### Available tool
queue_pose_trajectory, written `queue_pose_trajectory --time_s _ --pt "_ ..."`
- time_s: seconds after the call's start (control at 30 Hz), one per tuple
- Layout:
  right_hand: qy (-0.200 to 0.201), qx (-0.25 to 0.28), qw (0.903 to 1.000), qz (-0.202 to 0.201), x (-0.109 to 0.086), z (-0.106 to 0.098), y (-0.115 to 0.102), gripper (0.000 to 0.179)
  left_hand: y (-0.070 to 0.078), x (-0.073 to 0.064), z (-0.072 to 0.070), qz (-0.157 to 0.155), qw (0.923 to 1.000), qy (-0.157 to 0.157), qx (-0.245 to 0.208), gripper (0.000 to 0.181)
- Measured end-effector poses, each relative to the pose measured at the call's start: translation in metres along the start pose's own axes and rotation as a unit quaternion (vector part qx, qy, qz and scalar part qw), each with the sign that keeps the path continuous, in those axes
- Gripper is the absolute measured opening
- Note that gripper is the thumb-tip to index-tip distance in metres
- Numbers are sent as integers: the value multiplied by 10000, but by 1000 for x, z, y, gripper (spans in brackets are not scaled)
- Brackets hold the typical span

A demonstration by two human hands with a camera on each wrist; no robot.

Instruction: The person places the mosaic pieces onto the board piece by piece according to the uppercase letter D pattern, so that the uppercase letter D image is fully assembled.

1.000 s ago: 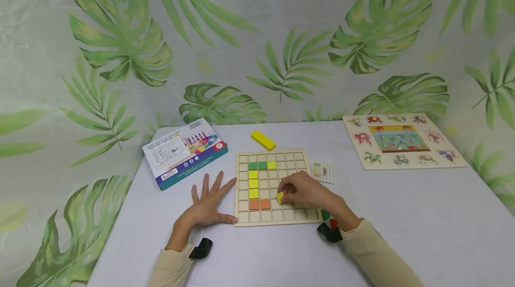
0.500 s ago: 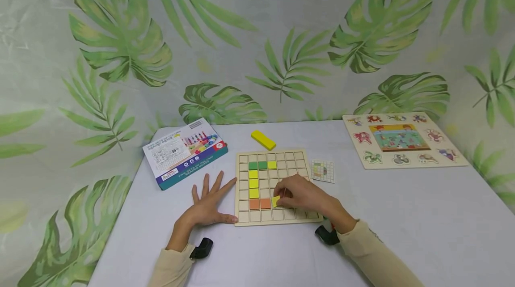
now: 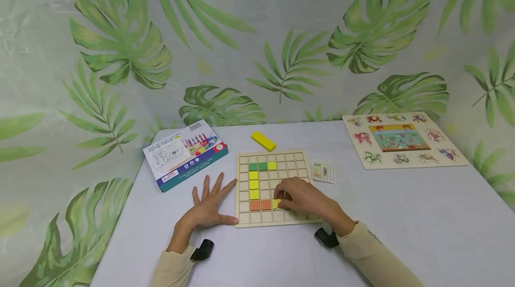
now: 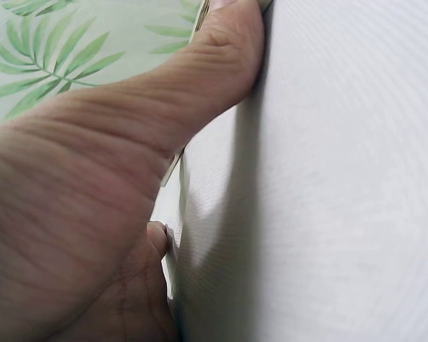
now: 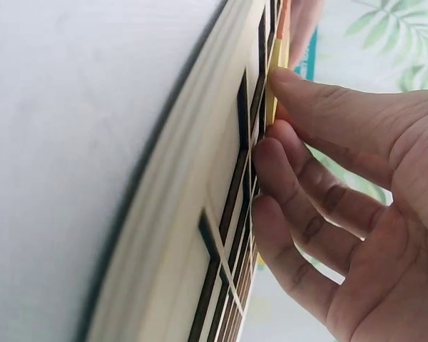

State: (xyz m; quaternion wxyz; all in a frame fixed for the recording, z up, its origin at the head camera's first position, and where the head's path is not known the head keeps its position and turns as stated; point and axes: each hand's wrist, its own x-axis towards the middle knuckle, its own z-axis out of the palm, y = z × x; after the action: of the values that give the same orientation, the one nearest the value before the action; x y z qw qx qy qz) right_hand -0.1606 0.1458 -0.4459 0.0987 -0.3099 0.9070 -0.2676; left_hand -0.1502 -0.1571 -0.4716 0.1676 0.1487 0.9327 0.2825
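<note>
A wooden grid board point(image 3: 243, 218) lies on the table, with green tiles point(image 3: 263, 166), yellow tiles point(image 3: 254, 184) and orange tiles point(image 3: 266, 205) set in its cells. My right hand point(image 3: 301, 195) is over the board's lower middle, thumb and fingertips at a yellow tile point(image 3: 275, 204) beside the orange ones. From the right wrist, the thumb bears on the yellow tile point(image 5: 272, 103), which sits flat or nearly so; the other fingers curl near the grid. My left hand point(image 3: 211, 206) is spread on the table, index fingertip and thumb tip touching the board's left edge.
A small pattern card point(image 3: 323, 171) lies right of the board. Behind it sits a yellow block point(image 3: 263, 141). A boxed toy set point(image 3: 185, 155) is at the back left, and a picture puzzle board point(image 3: 402, 162) at the back right. A leaf-print cloth point(image 3: 225, 63) hangs behind the table.
My right hand has moved slightly left and down with the yellow tile, which has gone from tilted above the board to lying in the cell beside the orange tiles. My left hand stays put.
</note>
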Motion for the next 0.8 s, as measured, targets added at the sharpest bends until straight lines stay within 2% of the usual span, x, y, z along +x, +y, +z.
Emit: queue_pose_trajectory --time_s 0.27,0.67,0.8 --pt "33 -203 9996 192 -1 1 -6 13 -1 1 1 2 10000 -18 22 112" --pt "49 -197 9998 92 -1 0 -3 9 -3 1 2 125 9999 26 13 114" --pt "20 -162 9999 55 -3 -1 -1 12 -1 1 1 42 10000 -38 18 113"
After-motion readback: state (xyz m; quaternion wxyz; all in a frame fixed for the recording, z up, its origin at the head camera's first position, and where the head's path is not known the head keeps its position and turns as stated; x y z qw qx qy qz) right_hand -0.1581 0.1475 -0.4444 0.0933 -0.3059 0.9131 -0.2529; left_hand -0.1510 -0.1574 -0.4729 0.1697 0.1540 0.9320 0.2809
